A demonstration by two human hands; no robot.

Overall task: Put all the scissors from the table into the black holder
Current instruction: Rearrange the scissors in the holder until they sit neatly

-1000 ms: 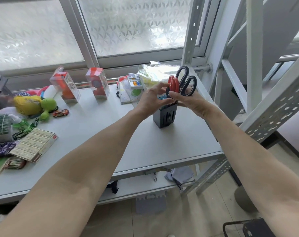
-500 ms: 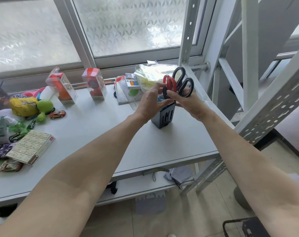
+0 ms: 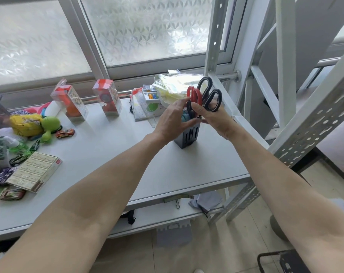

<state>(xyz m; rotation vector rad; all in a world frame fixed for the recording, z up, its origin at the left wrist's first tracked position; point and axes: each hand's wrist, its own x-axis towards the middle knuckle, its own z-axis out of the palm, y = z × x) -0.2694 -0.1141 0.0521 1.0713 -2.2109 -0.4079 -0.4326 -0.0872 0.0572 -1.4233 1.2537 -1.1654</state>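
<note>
both hands cupped round black holder, left hand on its near side, right hand pinching black scissors above it, red scissors already slotted, holder nr table right edge, shelf upright close behind, clear bag just beyond, toy boxes + clutter well left, bare tabletop in front

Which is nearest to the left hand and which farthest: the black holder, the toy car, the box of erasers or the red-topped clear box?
From the left hand:
1. Black holder, right under the hands, touched by the fingers.
2. Red-topped clear box, to the left, by the window.
3. Toy car, farther left, beside the green toy.
4. Box of erasers, far left, near the table's front edge.
</note>
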